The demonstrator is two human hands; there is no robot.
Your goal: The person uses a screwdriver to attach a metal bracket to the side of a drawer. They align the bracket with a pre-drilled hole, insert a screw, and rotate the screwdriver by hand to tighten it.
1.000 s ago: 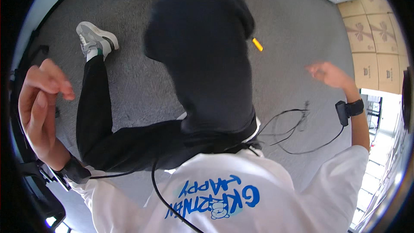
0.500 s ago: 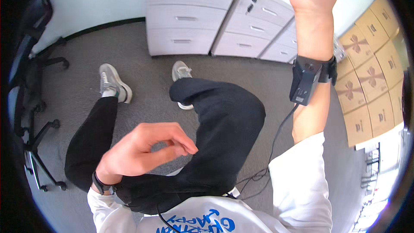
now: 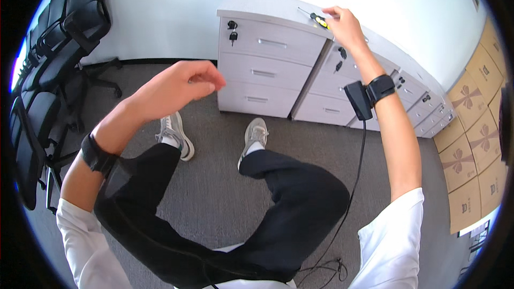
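The floor (image 3: 214, 192) was grey carpet, and the person sat low on it with dark-trousered legs stretched forward and grey sneakers (image 3: 174, 135) pointing toward the far wall. That far wall (image 3: 176, 16) was plain white with a dark skirting strip along its foot. Against it stood a row of pale grey drawer cabinets (image 3: 267, 69), each with three drawers, running from the middle of the scene off to the right and bending with the lens; small keys (image 3: 232, 28) hung from the locks of the top drawers. On the far left stood black office chairs (image 3: 64, 37) on wheeled bases. Along the right edge, brown cardboard boxes (image 3: 471, 128) were stacked.

On the flat top of the cabinets lay a screwdriver (image 3: 317, 20) with a yellow and black handle. Its long axis ran from the far left to the near right, the thin metal shaft pointing left and away, the handle toward the right.

The right hand (image 3: 342, 24) was raised to the cabinet top, fingers bent down over the handle end of the screwdriver and touching it; whether they gripped it fully could not be told. A black wrist band (image 3: 381, 88) with a cabled box sat on that forearm. The left hand (image 3: 184, 83) hung in the air over the left leg, fingers curled loosely together, holding nothing.
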